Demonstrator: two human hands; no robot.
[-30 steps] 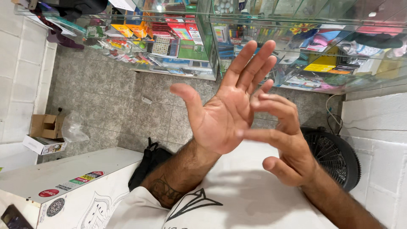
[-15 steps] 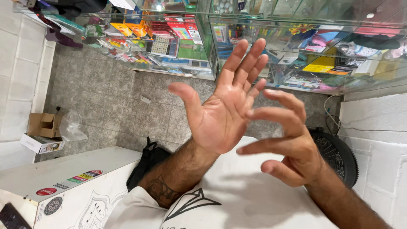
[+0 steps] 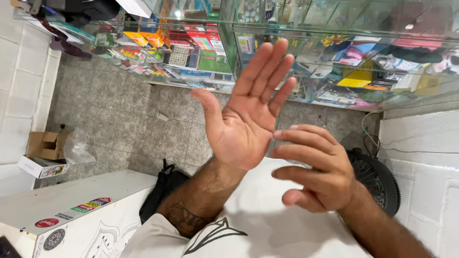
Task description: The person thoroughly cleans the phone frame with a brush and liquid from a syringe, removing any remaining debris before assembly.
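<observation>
**Two empty hands raised in front of a glass display case**

A person is looking down at their own two bare hands, which are holding nothing. The left hand (image 3: 246,126) is standing upright with its palm facing the camera, fingers straight and close together, thumb spread out to the side. A tattoo is showing on the left forearm (image 3: 193,210) near the elbow. The right hand (image 3: 318,169) is hovering just beside the left one, lower and turned sideways, its fingers loosely curled and pointing toward the left palm. Whether the fingertips are touching that palm cannot be told.

Beneath the arms, the person's white shirt (image 3: 260,229) with a dark printed shape is filling the bottom middle of the view. Behind the hands, a glass display case (image 3: 229,52) packed with colourful packets is running along the top edge, above a grey tiled floor (image 3: 119,124). A white cabinet (image 3: 71,205) bearing stickers is sitting at the bottom left corner, with a black bag (image 3: 160,193) leaning against it. A small cardboard box (image 3: 43,145) is lying by the left wall. A black round fan (image 3: 377,179) is standing at the right, near a white tiled wall (image 3: 425,157).
</observation>
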